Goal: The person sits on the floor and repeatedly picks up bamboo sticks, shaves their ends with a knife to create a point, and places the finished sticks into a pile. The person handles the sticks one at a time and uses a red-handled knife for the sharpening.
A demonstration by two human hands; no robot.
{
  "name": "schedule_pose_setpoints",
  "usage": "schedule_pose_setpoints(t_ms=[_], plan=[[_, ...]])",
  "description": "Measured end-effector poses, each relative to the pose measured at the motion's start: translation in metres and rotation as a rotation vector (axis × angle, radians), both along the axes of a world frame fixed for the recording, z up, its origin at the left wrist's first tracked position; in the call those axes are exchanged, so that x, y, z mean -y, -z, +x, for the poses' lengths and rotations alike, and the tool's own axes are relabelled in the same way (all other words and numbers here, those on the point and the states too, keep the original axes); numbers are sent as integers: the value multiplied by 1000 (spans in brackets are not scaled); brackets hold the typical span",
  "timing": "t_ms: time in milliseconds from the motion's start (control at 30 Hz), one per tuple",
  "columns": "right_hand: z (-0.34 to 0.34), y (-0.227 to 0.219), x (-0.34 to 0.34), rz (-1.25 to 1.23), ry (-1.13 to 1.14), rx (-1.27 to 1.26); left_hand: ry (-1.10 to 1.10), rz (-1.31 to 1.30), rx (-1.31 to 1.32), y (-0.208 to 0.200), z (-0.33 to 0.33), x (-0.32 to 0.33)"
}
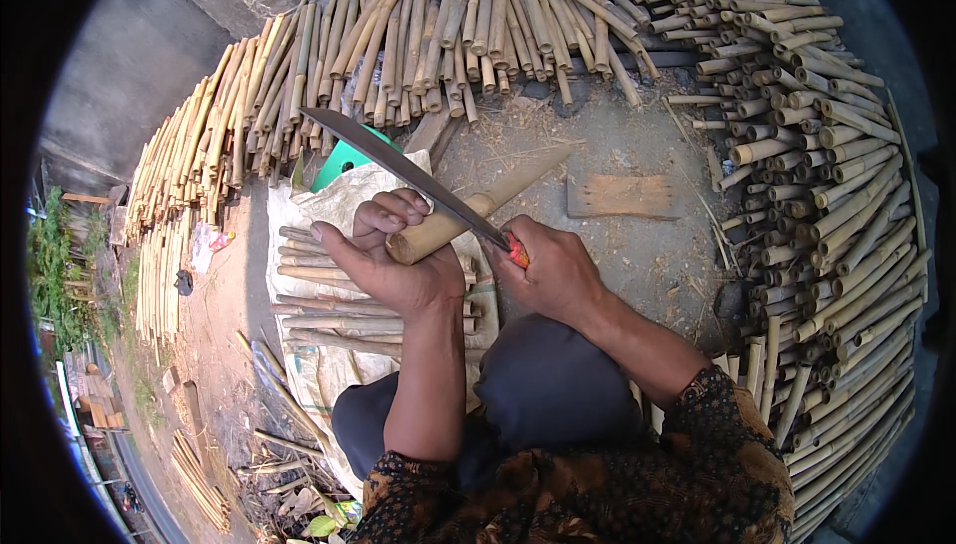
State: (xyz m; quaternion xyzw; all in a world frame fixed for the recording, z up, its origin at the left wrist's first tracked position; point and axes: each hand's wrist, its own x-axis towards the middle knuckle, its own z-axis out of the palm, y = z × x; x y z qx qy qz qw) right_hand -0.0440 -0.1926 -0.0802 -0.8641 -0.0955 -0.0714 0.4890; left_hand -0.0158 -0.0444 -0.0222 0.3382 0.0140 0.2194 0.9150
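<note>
In the middle of the head view, my left hand (390, 250) cradles a bamboo piece (478, 203), palm up, near the piece's cut end. The piece points away to the far right and has a raised node partway along. My right hand (554, 267) grips the red handle of a machete (398, 162). Its long dark blade slants up to the left, crossing over the bamboo, and I cannot tell whether it touches it. Beneath my left hand, several short bamboo sticks (339, 323) lie on a white sack (299, 213).
Cut bamboo poles (488, 6) are piled along the far wall, with another tall stack (846, 195) down the right side. A wooden board (625, 196) lies on the dusty concrete. A green plastic thing (344, 160) stands beyond the sack. Loose bamboo strips (284, 390) lie at the near left.
</note>
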Motion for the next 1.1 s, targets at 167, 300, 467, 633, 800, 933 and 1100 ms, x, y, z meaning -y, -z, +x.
schedule_pose_setpoints(t_ms=[167,300,467,633,800,933,1100], plan=[[-5,3,4,-42,82,-140,-122,85,118,8,0,8],[-7,5,5,-28,3,-47,-128,131,14,6,2,8],[-6,0,5,-73,114,-102,-129,67,-96,-2,1,4],[-13,-3,2,-72,-11,-84,-81,65,-139,-3,-3,7],[-11,-1,0,-76,-4,-62,-75,-3,-150,-3,-3,4],[-8,-2,3,-88,12,-75,-45,-57,-166,1,-4,4],[-9,0,6,-85,20,-124,-10,-67,-109,6,-1,4]])
